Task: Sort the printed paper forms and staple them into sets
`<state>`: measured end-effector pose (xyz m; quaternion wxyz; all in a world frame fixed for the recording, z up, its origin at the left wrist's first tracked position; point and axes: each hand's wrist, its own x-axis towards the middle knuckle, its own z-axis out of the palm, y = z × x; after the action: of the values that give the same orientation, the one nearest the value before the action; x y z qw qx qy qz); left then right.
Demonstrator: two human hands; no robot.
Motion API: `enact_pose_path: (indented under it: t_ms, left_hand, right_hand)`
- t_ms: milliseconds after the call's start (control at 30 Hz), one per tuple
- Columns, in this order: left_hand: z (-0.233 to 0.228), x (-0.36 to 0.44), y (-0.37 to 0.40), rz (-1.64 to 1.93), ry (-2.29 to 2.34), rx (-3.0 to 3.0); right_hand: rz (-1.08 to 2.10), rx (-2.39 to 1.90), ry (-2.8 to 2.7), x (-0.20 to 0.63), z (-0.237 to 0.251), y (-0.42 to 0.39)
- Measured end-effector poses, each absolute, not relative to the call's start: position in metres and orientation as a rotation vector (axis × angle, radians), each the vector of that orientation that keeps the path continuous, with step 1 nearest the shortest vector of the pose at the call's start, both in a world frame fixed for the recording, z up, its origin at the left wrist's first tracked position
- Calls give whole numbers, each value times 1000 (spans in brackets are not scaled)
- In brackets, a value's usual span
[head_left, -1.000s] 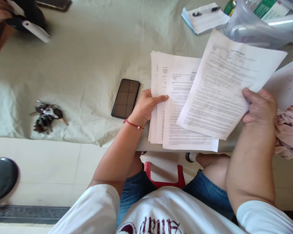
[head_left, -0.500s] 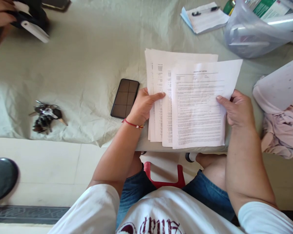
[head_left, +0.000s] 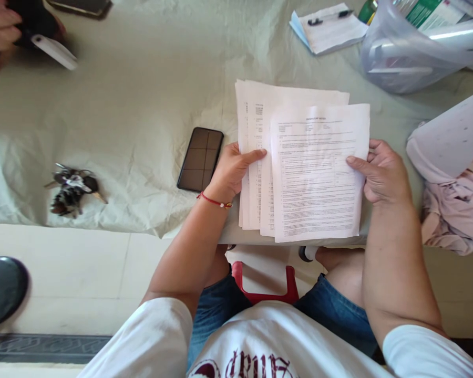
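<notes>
Two phones: one (head_left: pixel 200 159) beside the papers, one (head_left: pixel 81 6) at the far edge. One stack of papers (head_left: pixel 299 163), one bunch of keys (head_left: pixel 71 189), one clipboard (head_left: pixel 329 27) with one pen (head_left: pixel 328 18), one plastic tub (head_left: pixel 413 50).

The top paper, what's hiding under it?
Under the top paper lie more printed sheets, peeking out left and above. How many is covered. Below them, the green cloth.
</notes>
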<state>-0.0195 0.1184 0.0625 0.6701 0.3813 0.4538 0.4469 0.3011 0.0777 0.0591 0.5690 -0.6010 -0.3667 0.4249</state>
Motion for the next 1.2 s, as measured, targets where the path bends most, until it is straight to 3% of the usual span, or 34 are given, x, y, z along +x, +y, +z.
enact_pose_path:
  t_ms: [1200]
  left_hand:
    - [60,-10,113,938,915,941]
  right_hand:
    - [631,-1434,-1068,268,36,84]
